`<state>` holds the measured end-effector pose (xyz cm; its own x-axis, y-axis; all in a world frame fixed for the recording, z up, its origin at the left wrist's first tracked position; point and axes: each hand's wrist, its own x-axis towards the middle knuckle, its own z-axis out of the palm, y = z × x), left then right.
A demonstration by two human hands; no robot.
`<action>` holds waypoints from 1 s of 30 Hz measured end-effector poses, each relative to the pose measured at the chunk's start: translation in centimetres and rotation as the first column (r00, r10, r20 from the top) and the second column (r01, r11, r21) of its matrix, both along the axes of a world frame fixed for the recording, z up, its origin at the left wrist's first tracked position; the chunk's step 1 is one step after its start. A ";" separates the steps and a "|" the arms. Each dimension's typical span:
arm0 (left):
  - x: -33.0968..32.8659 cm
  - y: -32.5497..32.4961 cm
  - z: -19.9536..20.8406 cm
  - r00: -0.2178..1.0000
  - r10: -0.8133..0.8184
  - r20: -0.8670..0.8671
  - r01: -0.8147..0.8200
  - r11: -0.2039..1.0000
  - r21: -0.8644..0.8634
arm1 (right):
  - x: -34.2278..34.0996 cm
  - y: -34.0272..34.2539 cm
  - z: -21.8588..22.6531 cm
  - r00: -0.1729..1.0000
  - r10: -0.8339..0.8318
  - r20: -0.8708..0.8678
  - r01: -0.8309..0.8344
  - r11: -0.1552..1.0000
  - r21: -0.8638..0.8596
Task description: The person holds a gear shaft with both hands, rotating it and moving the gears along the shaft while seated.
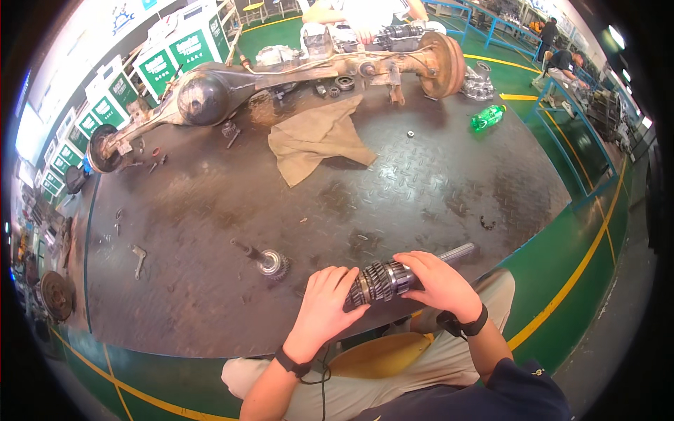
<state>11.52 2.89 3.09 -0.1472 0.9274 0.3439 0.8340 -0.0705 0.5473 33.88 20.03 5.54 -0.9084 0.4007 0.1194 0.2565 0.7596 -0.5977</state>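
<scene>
A transmission gear shaft [380, 281] with several toothed gears lies along the near edge of the metal table, its splined end [456, 253] pointing off to the right. My left hand [325, 303] is wrapped round its left end, thumb below the gears. Around the right part of the gears my right hand [441, 282] is closed, fingers over the top and thumb beneath. Just left of my left hand, a short input shaft [272, 264] with a gear and a bearing rests on the table. The far-left tip of the held shaft is hidden by my left hand.
A rusty axle housing [210, 95] with a brake drum [442, 65] spans the table's far side. A brown cloth [316, 140], a green bottle [487, 118], a small nut [411, 134], a bracket [139, 260] and a dark ring [487, 223] lie about. Another person [361, 17] stands beyond.
</scene>
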 end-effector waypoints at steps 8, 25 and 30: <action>0.2 -0.8 0.5 0.995 -0.016 -0.097 0.007 0.996 -0.084 | 0.8 1.2 -0.4 1.000 -0.004 0.026 0.004 1.000 0.009; 1.0 -2.0 -0.5 0.965 0.007 -0.262 -0.022 0.998 -0.057 | 4.9 4.0 0.8 0.963 -0.239 0.125 0.203 0.947 0.251; 0.9 -2.1 -0.4 0.969 0.010 -0.247 -0.017 1.000 -0.023 | 5.6 4.0 0.1 0.884 -0.397 0.249 0.285 0.877 0.386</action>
